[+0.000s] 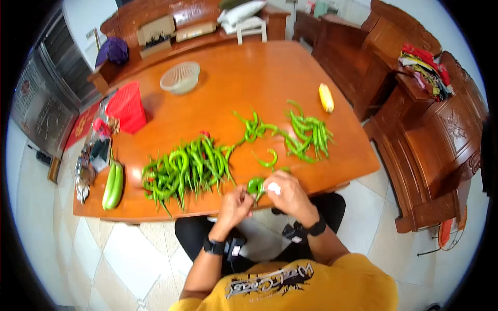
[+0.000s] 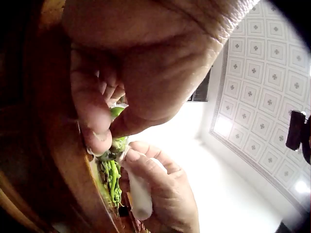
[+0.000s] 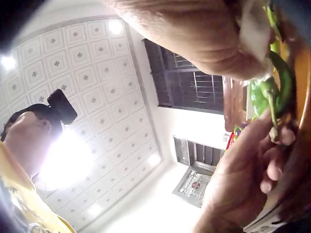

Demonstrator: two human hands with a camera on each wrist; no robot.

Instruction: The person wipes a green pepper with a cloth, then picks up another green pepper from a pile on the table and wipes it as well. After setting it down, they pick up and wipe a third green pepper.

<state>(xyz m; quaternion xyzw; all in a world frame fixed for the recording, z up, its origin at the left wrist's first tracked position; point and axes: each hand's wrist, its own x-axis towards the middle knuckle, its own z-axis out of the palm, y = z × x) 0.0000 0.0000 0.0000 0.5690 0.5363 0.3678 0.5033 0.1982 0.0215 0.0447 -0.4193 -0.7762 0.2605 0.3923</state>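
Observation:
Over the table's front edge, a curled green pepper is between the two hands. My left hand pinches it by the stem end; in the right wrist view the pale stem shows at the left fingertips. My right hand grips the pepper from the other side, with a soft white piece, perhaps tissue or a wrap, at its fingers; this white piece hides part of the pepper. A large pile of green peppers lies left of the hands, a smaller pile beyond them to the right.
A single curved pepper lies just past the hands. Two long light-green vegetables, a red basket and plastic bags are at left. A pale basket stands farther back, corn at right on the wooden table.

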